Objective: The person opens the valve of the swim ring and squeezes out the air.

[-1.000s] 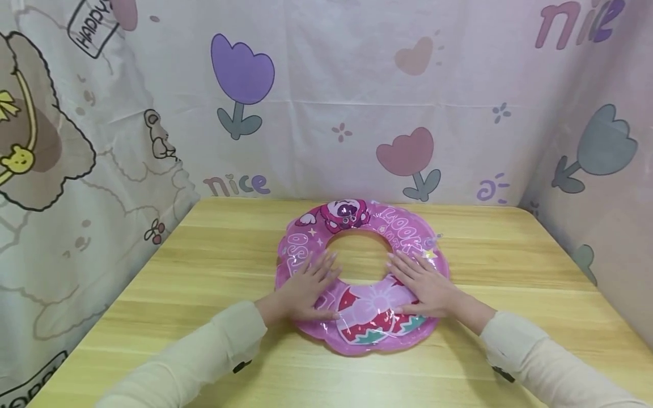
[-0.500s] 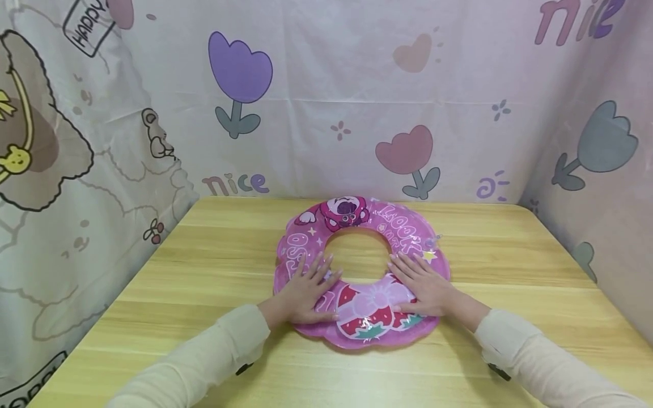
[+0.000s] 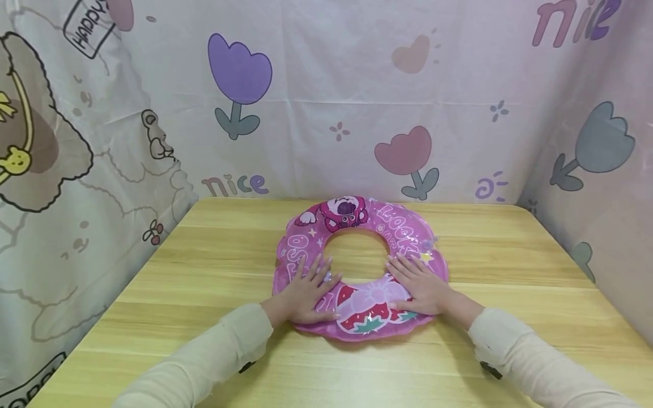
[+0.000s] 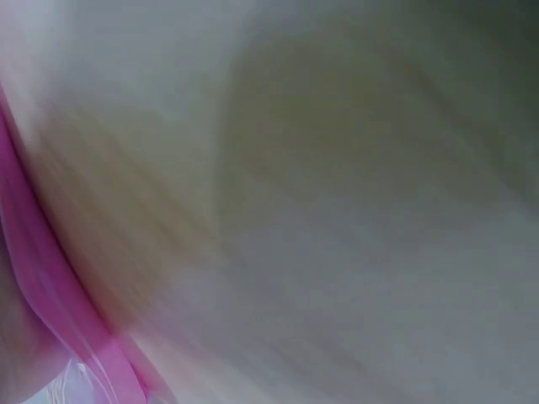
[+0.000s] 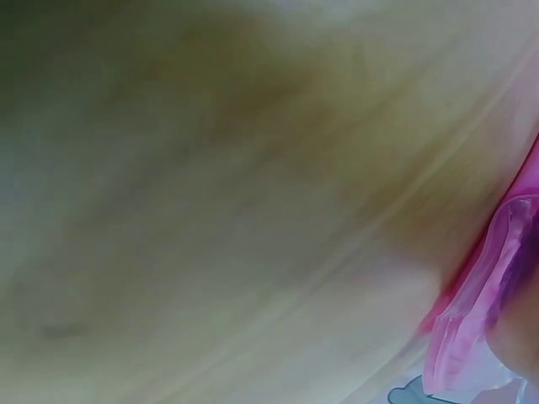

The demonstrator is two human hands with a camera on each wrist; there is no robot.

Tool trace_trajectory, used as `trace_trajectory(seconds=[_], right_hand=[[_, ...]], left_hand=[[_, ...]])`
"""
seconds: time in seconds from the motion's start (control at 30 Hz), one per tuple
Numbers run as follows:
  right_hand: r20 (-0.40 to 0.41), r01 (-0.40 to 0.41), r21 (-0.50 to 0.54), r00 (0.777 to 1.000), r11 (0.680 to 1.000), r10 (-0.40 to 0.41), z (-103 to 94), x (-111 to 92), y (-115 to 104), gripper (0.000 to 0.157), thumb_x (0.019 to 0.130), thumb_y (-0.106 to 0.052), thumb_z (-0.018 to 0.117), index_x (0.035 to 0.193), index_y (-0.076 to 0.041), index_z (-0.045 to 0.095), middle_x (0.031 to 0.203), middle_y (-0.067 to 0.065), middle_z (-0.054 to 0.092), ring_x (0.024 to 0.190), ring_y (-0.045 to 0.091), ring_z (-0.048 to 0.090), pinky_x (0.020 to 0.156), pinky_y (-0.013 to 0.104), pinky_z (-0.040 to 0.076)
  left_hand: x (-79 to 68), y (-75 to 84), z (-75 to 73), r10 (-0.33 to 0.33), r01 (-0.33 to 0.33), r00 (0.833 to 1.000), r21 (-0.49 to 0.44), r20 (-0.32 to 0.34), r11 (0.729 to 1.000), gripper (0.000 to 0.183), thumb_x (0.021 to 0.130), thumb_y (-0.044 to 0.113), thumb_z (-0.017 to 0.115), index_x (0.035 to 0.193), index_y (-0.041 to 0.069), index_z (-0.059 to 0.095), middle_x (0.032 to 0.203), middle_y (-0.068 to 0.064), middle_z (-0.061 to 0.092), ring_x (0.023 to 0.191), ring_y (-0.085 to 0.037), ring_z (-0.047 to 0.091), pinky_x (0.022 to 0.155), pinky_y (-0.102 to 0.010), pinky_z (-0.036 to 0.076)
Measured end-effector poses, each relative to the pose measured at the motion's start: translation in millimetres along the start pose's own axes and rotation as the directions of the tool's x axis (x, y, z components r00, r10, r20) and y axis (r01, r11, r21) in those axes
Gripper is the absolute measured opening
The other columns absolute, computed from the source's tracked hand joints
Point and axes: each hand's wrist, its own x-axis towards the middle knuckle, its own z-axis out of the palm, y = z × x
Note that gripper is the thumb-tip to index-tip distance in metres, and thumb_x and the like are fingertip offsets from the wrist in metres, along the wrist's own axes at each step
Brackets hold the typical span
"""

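Head view: pressing the pink inflatable ring (image 3: 403, 226), near the far edge of the table (image 3: 229, 249), seems the step in hand; the next move likely calls for even pressure. Left hand (image 3: 308, 292) and right hand (image 3: 422, 288) rest palm-down on it, fingers extended, gripping nothing, forearms angled inward.

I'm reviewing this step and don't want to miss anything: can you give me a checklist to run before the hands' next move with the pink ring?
1. Left hand on the pink ring: ok, fingers spread on its left side.
2. Right hand on the pink ring: ok, on its right side.
3. Pink ring resting on the table: ok.
4. Pink ring within the table's far edge: cannot tell, it hides that edge.
5. Wrist views sharp: not ok, both mostly blurred.
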Motion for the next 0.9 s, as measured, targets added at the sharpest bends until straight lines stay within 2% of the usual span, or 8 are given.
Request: trace_trajectory(seconds=[0.27,0.5,0.77,0.9], right_hand=[[0.023,-0.009,-0.005,1.000,1.000,0.009,-2.1,1.5,-2.3,0.086,0.086,-0.056,0.052,0.146,-0.003,0.023,0.155,0.015,0.017,0.143,0.036,0.011,0.115,0.053,0.007],[0.046,-0.017,0.007,0.999,1.000,0.017,-2.0,1.8,-2.1,0.085,0.088,-0.057,0.049,0.147,-0.003,0.021,0.155,0.015,0.015,0.143,0.037,0.010,0.115,0.054,0.007],[0.074,-0.036,0.046,0.997,0.998,0.033,-2.5,3.9,-1.3,0.084,0.089,-0.058,0.046,0.147,-0.003,0.021,0.155,0.016,0.015,0.143,0.038,0.010,0.115,0.055,0.006],[0.060,-0.033,0.070,0.998,0.997,0.029,-1.8,4.1,-0.6,0.083,0.089,-0.057,0.048,0.146,-0.003,0.023,0.154,0.017,0.017,0.142,0.039,0.012,0.114,0.057,0.007]], left_hand=[[1.6,0.1,-1.3,-0.018,0.018,0.998,-0.004,0.053,1.000,0.081,0.087,0.067,0.036,0.150,0.020,0.015,0.156,-0.017,0.001,0.142,-0.041,-0.005,0.111,-0.064,-0.003],[1.2,2.2,-6.0,-0.035,0.039,0.996,-0.047,0.083,0.998,0.081,0.087,0.067,0.038,0.150,0.021,0.016,0.156,-0.017,0.002,0.142,-0.041,-0.004,0.111,-0.063,-0.003],[3.6,2.1,-6.9,-0.062,0.070,0.990,-0.067,0.126,0.995,0.079,0.087,0.068,0.036,0.150,0.024,0.015,0.157,-0.015,0.000,0.143,-0.039,-0.006,0.111,-0.062,-0.005],[5.1,2.0,-8.3,-0.069,0.083,0.987,-0.092,0.146,0.992,0.078,0.087,0.067,0.036,0.150,0.024,0.016,0.157,-0.015,-0.001,0.143,-0.039,-0.005,0.111,-0.062,-0.005]])
